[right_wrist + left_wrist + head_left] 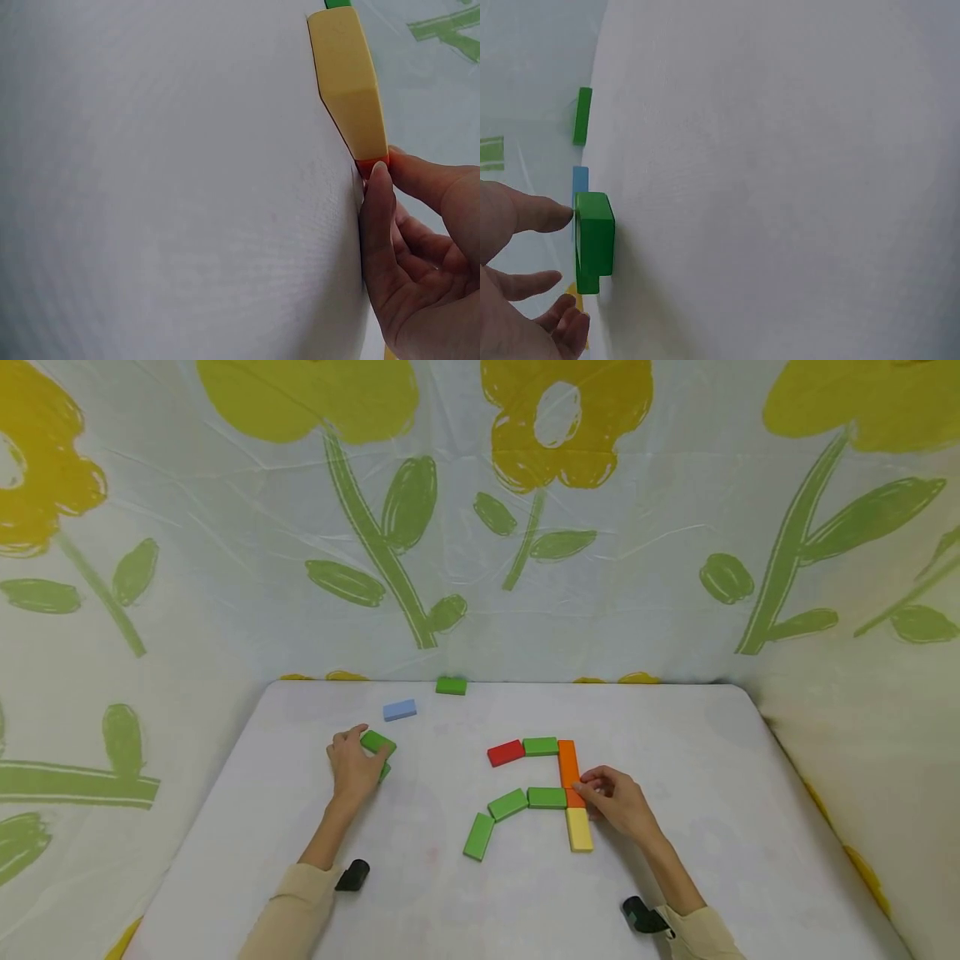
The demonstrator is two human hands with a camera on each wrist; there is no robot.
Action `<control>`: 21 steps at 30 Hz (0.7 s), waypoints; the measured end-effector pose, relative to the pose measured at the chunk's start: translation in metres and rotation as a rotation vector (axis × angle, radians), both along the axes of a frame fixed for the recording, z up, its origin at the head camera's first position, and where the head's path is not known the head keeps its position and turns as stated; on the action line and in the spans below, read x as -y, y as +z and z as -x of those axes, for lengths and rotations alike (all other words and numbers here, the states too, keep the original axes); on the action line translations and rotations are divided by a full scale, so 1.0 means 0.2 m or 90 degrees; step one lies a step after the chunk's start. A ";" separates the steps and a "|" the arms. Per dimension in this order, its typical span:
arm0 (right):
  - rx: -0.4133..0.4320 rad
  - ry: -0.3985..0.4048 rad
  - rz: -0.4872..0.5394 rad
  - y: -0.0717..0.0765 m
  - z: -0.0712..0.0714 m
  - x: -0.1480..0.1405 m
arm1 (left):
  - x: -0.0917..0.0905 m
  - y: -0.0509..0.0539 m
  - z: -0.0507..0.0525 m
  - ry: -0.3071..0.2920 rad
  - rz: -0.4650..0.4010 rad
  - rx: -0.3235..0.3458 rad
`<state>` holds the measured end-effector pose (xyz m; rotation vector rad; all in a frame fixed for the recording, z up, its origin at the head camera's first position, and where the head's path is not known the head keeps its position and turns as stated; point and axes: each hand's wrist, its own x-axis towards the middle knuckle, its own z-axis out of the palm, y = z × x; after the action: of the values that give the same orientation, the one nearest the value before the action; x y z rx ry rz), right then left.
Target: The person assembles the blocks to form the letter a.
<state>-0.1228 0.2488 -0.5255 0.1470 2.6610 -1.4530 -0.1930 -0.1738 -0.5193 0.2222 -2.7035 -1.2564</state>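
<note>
While the right hand [619,802] is pinching an orange block [573,798] by the yellow block [579,832], likely placing it, the left hand [355,766] is curving at a green block [378,741], its hold unclear. Letting go is likely needing care.

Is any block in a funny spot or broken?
One looks a bit odd: the farthest green block sits right by the far edge of the table, away from the block pattern. I see nothing broken.

Smooth, satin-looking blocks [542,747], matt, fine-textured tabletop [420,910], creased, faintly glossy cloth-like backdrop [247,527]
</note>
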 end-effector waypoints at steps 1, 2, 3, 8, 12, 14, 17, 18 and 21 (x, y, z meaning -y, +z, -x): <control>0.000 0.000 0.000 0.00 0.00 0.00 | 0.01 -0.01 0.00 0.002 0.003 0.006; -0.001 0.000 -0.002 0.00 0.00 0.00 | 0.01 -0.01 0.00 0.002 0.009 0.010; -0.001 0.000 -0.003 0.00 0.00 0.00 | 0.02 -0.01 0.00 0.001 0.014 0.015; -0.003 0.001 -0.007 0.01 0.00 0.00 | 0.03 -0.01 0.00 -0.010 0.035 0.051; -0.001 -0.001 -0.003 0.01 0.01 0.00 | 0.03 -0.01 0.00 -0.011 0.055 0.058; 0.000 -0.001 -0.002 0.01 0.01 0.00 | 0.03 -0.01 0.00 -0.012 0.070 0.053; 0.001 -0.001 -0.002 0.01 0.01 0.00 | 0.02 -0.02 0.00 -0.015 0.084 0.049; 0.002 -0.001 -0.003 0.01 0.01 0.00 | 0.02 -0.02 0.00 -0.018 0.081 0.048; 0.006 -0.004 0.000 0.01 0.00 0.00 | 0.01 -0.03 0.00 -0.030 0.044 0.049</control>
<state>-0.1231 0.2482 -0.5233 0.1609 2.6552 -1.4510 -0.1935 -0.1762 -0.5253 0.2034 -2.8289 -1.1874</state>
